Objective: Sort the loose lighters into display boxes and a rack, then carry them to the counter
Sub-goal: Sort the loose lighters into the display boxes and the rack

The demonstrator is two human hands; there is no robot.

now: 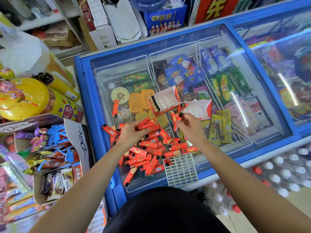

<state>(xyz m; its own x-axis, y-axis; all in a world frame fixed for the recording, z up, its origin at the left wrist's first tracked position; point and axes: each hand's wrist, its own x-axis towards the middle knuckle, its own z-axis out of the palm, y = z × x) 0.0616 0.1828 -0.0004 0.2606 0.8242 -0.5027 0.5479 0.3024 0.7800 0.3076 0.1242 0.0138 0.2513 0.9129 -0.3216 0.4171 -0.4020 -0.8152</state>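
Early stage, we judge. First display box [165, 100] holds one row; second box [200, 109] and rack [180, 170] are almost unfilled. Loose lighters [151, 148] lie heaped on the freezer lid [84, 98]. Our left hand [133, 132] grips a bundle; our right hand [190, 126] pinches a lighter beside the second box.

Bare glass surface [252, 130] free at 3 o'clock of lighter pile [151, 148], display boxes [165, 101] blocking 12, rack [180, 169] at 5, carton [80, 137] crowding 9

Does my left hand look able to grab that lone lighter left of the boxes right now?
Probably not yet. The left hand has its grip full of lighters. The lone lighter lies uncovered on the freezer lid, so the way is free once the hand empties.
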